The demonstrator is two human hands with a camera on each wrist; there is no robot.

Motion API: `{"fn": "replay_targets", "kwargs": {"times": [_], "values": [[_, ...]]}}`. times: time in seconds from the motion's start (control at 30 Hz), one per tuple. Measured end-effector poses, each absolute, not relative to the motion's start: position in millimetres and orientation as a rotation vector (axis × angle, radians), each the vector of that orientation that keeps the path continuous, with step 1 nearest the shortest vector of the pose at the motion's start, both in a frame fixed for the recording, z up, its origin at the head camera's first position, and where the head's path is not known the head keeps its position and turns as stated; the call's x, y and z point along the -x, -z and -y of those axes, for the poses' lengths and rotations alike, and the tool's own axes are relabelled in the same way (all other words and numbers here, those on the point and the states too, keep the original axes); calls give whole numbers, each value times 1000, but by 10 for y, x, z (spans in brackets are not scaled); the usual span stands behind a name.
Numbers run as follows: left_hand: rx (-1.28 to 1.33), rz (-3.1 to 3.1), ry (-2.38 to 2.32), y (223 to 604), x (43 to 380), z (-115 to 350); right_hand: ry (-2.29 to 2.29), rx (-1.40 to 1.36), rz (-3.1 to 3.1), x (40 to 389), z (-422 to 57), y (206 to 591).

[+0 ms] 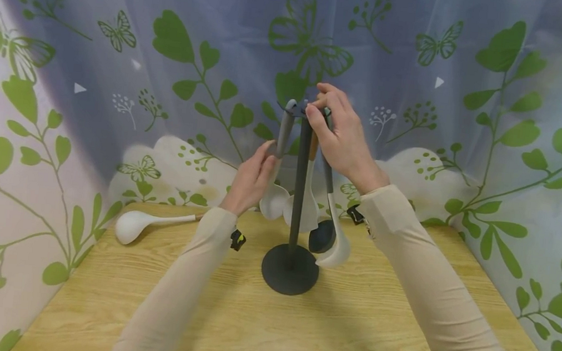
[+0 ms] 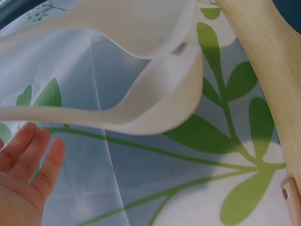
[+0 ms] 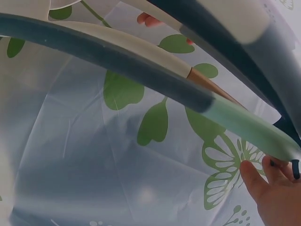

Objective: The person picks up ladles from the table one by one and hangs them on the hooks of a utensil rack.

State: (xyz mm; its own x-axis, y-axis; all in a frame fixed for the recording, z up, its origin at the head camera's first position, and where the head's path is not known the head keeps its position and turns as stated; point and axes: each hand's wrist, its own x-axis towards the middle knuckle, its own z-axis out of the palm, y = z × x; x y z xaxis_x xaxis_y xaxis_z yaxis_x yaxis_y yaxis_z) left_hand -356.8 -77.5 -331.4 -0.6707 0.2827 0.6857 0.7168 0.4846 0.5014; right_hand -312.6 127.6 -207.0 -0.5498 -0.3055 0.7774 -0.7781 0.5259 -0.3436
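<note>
A dark utensil stand (image 1: pixel 299 188) stands upright with kitchen tools hanging from its top hooks. My right hand (image 1: pixel 340 128) grips around the stand's top, its thumb near the centre. Below it hang a white ladle (image 1: pixel 338 252) with a grey and green handle, a white turner (image 1: pixel 310 214) with a wooden handle, and a black ladle (image 1: pixel 323 236). On the other side, my left hand (image 1: pixel 251 179) is at the lower part of a grey handle (image 1: pixel 286 131) on a white ladle (image 1: pixel 273 203). Its fingers (image 2: pixel 49 169) look straight in the left wrist view, just beside a pale handle.
Another white ladle (image 1: pixel 131 226) lies on the wooden table (image 1: pixel 175 300) at the left, its wooden handle end partly behind my left forearm. A patterned curtain (image 1: pixel 213 36) with green leaves and butterflies rises behind the table and along both sides.
</note>
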Motion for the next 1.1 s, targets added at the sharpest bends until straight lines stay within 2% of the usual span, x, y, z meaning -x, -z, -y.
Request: {"fn": "replay_targets", "kwargs": {"times": [0.8,1.1], "values": [[659,2459,1039,3871,3562,1440,-951,-843,2110,3098,-1327,2083],[600,2589,884,4092,3485,1801,-948,-880,2088,3122,-1264,2076]]}}
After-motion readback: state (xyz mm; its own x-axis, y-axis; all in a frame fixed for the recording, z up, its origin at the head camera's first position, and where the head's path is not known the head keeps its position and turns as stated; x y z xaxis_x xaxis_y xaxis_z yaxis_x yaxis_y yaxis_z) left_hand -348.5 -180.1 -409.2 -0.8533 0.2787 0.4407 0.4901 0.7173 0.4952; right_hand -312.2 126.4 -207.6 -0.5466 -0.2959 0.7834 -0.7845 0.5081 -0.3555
